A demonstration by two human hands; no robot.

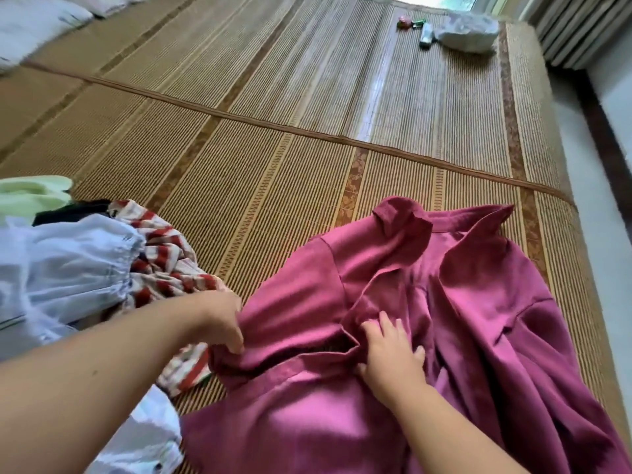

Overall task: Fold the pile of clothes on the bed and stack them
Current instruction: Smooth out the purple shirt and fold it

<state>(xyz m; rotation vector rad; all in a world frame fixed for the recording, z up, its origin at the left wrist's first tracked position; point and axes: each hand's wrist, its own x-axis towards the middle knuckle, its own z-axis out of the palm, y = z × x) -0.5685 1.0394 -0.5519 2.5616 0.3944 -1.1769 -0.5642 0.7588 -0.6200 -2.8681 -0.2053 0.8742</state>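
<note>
Mat-covered bed (273,165) with a magenta shirt (444,302) and a pile of clothes (68,268).
The shirt lies rumpled at 5 o'clock; the pile sits at 9 o'clock. The left hand (222,323) pinches the shirt's left edge in its grip; the right hand (390,350) lies flat on the shirt's middle, grip released, fingers straight.

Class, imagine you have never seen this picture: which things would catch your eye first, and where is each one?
The magenta shirt dominates, lying crumpled across the lower right of the woven mat. The left hand grips the shirt's left edge, while the right hand presses flat on its middle. At the left edge lies a heap of unfolded clothes, pale blue and red-striped.
</note>
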